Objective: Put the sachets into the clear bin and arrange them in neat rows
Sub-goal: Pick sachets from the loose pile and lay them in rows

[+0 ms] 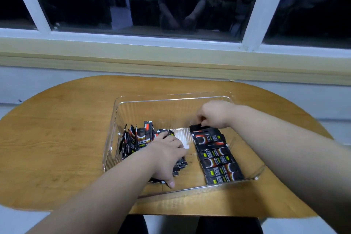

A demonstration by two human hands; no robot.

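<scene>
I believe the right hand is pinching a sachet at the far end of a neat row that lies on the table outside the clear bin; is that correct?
Not quite: the head view shows the neat row lying inside the clear bin, along its right side, not out on the table. The right hand is indeed pinching a sachet at its far end.

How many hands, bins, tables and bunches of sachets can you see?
hands: 2, the left hand and the right hand
clear bin: 1
table: 1
sachet bunches: 2, the loose pile and the neat row
Total: 6
</scene>
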